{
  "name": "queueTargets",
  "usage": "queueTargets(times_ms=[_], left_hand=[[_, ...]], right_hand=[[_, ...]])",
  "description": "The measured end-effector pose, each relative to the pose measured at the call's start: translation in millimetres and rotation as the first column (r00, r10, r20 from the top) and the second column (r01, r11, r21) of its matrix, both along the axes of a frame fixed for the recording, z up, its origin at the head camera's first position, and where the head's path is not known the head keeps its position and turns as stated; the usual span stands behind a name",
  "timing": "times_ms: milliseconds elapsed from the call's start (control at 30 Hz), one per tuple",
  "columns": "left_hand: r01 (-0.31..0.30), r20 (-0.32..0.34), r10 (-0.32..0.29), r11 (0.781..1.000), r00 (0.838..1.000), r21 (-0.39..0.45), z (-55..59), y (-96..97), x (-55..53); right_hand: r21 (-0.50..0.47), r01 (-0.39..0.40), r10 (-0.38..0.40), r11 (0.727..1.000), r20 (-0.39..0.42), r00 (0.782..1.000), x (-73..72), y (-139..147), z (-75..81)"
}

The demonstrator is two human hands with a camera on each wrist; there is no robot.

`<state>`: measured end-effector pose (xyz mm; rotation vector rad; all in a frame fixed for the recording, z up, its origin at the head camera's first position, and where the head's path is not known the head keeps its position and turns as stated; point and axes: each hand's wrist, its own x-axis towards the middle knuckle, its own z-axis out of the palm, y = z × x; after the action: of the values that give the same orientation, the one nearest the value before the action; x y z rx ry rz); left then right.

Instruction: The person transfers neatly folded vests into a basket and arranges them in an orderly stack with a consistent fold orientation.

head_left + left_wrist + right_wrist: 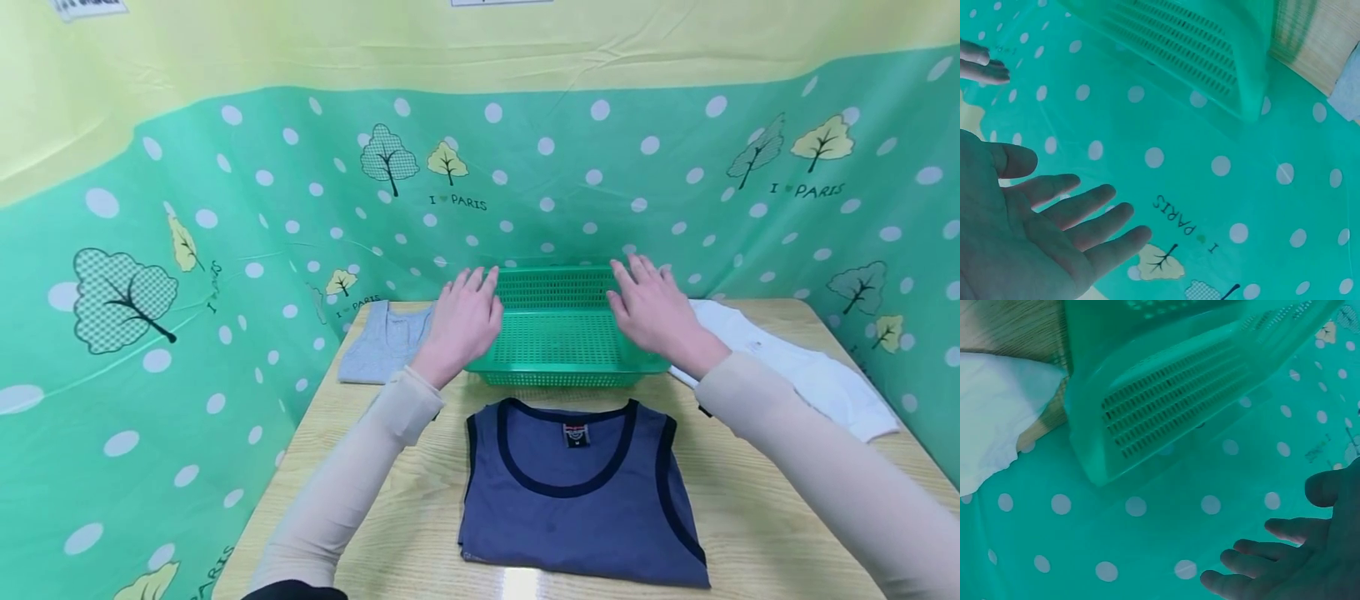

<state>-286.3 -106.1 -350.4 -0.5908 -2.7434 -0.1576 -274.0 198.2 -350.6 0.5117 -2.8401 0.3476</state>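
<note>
My left hand (pixel 462 321) hovers by the left end of a green perforated plastic basket (pixel 557 289), and my right hand (pixel 651 310) by its right end. Both have their fingers extended and hold nothing. In the left wrist view the left hand (pixel 1054 234) is apart from the basket (pixel 1172 44); the right wrist view likewise shows a gap between the right hand (pixel 1285 556) and the basket (pixel 1172 394). Nearer to me lies a folded dark blue tank top (pixel 573 529) with black trim, neckline toward the basket.
A folded grey garment (pixel 382 346) lies on the wooden table (pixel 390 508) left of the basket, partly behind my left arm. To the right is a white garment (pixel 802 367). A green and yellow dotted cloth (pixel 547 158) hangs behind and along the sides.
</note>
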Motion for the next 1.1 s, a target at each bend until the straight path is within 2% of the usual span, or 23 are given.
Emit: queueTargets(times_ms=[267,600,800,1100], left_hand=[[0.058,-0.060,-0.054,0.996,0.997,0.071,-0.7,-3.4,19.3],[0.137,-0.155,-0.116,0.982,0.981,0.132,-4.5,-7.5,37.5],[0.166,-0.177,-0.138,0.974,0.975,0.152,-11.1,-7.8,48.1],[0.177,-0.175,-0.147,0.970,0.974,0.168,-15.1,-3.7,67.7]], right_hand=[[-0.119,-0.094,0.090,0.988,-0.036,0.995,15.9,-9,-1.1],[-0.144,-0.170,0.138,0.975,-0.208,0.968,29.7,-12,-10.5],[-0.159,-0.166,0.122,0.973,-0.256,0.959,40.1,-13,-18.8],[-0.178,-0.235,0.157,0.956,-0.367,0.917,53.2,-14,-29.9]])
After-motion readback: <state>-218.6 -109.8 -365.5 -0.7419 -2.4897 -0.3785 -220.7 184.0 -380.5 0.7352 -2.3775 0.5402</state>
